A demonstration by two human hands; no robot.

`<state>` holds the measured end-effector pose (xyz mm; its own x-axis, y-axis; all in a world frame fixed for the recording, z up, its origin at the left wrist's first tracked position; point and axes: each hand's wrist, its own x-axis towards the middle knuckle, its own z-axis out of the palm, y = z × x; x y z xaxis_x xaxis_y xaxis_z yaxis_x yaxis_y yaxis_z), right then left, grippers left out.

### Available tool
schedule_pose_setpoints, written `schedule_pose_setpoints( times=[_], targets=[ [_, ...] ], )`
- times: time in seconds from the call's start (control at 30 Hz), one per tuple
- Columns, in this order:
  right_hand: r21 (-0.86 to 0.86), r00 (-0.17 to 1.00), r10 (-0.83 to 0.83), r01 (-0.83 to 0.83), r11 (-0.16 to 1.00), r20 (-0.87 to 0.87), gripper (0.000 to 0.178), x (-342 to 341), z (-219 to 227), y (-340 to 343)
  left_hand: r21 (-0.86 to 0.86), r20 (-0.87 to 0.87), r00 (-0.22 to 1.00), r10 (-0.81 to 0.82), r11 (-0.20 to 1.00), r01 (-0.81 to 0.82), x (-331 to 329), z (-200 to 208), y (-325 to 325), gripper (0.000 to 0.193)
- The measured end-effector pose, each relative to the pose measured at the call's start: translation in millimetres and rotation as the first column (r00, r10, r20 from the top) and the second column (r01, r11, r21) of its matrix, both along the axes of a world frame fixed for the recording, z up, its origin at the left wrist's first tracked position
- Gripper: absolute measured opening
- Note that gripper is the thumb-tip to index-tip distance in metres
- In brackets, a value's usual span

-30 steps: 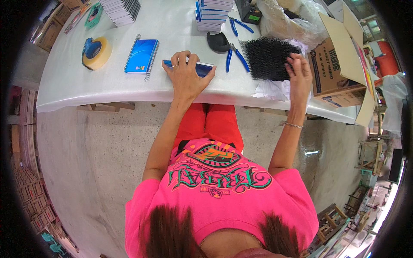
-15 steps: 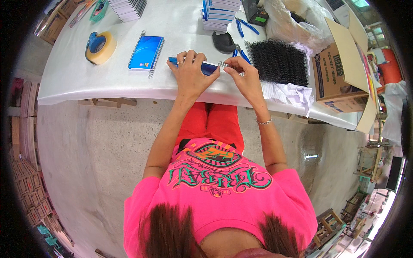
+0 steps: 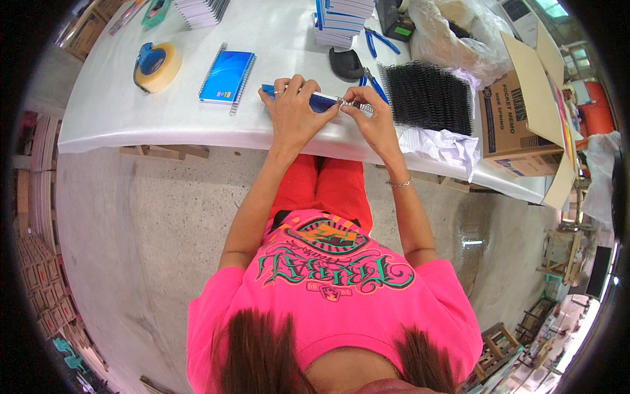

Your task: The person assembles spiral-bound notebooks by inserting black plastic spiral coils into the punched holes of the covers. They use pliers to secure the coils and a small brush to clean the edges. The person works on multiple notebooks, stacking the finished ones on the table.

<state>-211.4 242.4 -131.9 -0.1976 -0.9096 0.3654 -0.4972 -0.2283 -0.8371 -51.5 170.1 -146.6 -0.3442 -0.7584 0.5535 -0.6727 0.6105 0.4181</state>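
A small blue-covered notepad (image 3: 321,102) is gripped in my left hand (image 3: 295,111), its edge turned toward my right side. Between the thumb and fingers of my right hand (image 3: 371,118) is a wire spiral coil (image 3: 357,105), its end against the notepad's right end. How far the coil runs through the pages is hidden by the fingers. To the left lies another blue notepad (image 3: 227,77) with spiral wire along both long sides. Right of my right hand is a pile of black spiral coils (image 3: 426,97) on white paper.
Blue-handled pliers (image 3: 375,88) and a black curved object (image 3: 345,64) lie just beyond my hands. A tape roll (image 3: 157,67) sits at left. Stacked notepads (image 3: 338,26) stand at the back, and an open cardboard box (image 3: 518,125) at the right edge.
My right hand has brought the coil's end closer to the notepad's end. Both hands keep their grips. The table's contents appear slightly shifted as the view moves.
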Motion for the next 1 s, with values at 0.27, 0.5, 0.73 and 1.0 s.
schedule_pose_setpoints(
  times=[0.27, 0.5, 0.73, 1.0],
  targets=[
    [0.097, 0.955, 0.022, 0.007, 0.995, -0.295, 0.015, -0.6, 16.9, -3.6, 0.057, 0.048, 0.997, -0.058, 0.997, 0.055, 9.1, 5.4, -1.6, 0.039],
    [-0.053, 0.95, 0.039, -0.058, 0.997, -0.31, 0.012, 1.8, 21.7, -15.3, 0.11, -0.093, 0.988, -0.127, 0.985, 0.137, 19.6, 7.8, -2.8, 0.041],
    [0.038, 0.916, 0.018, -0.003, 0.999, -0.4, 0.014, 5.8, 17.3, -21.2, 0.124, -0.479, 0.878, 0.024, 0.991, 0.041, 24.9, -7.5, -3.3, 0.05],
    [-0.021, 0.909, -0.086, 0.085, 0.996, -0.407, 0.024, -26.1, 2.8, -64.9, 0.262, -0.411, 0.909, -0.077, 0.944, 0.198, 43.2, -17.1, -14.2, 0.044]
  ],
)
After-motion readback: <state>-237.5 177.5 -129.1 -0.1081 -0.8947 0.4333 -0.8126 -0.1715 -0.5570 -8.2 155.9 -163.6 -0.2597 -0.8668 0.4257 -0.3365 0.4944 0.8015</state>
